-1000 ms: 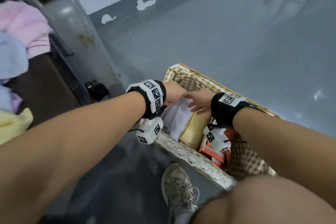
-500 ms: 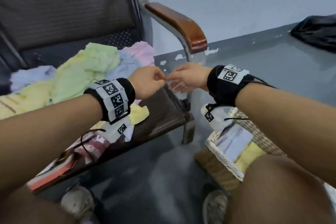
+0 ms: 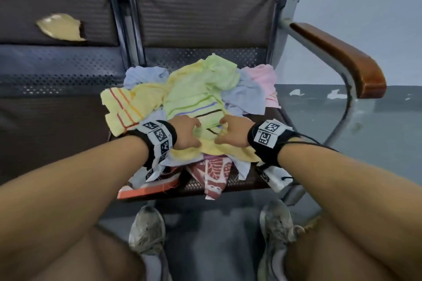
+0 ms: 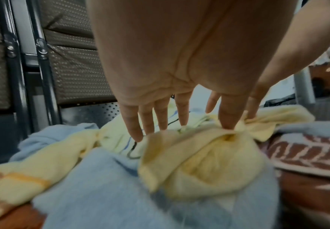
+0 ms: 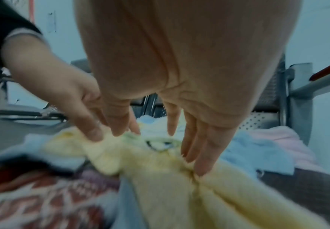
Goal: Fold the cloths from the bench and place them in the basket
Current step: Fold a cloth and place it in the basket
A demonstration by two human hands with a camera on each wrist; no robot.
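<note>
A heap of cloths (image 3: pixel 201 102) is being shown piled on the rightmost seat of the bench (image 3: pixel 68 80), between the backrest and the seat's front edge. Both hands are being held down on the near side of the heap, close together but apart.

The left hand (image 3: pixel 186 131) is being lowered onto a pale yellow cloth (image 4: pixel 203 156); in the left wrist view its fingers (image 4: pixel 132 124) are being kept nearly straight and slightly spread, and the cloth is bunched into a pucker where the thumb tip is meeting it — whether the thumb is pinching or only pressing cannot be told. The right hand (image 3: pixel 234 132) is being set on the same yellow cloth; in the right wrist view its fingers (image 5: pixel 205 151) are being held straight and close together, the tips touching a crease in the fabric, with nothing gripped.

Just behind the hands a light green cloth (image 3: pixel 194 96) with coloured stripes is lying on top of the heap. A yellow cloth with red and orange stripes (image 3: pixel 123 107) is spread to the left, light blue cloths (image 3: pixel 246 96) to the right and back, and a pink cloth (image 3: pixel 265 82) at the far right corner. A brown-and-white patterned cloth (image 3: pixel 215 173) is hanging over the seat's front edge — beside it an orange-edged cloth (image 3: pixel 150 187) is lying.

The wooden armrest (image 3: pixel 342 59) is seen at the right end of the bench. The basket is not in view.
</note>
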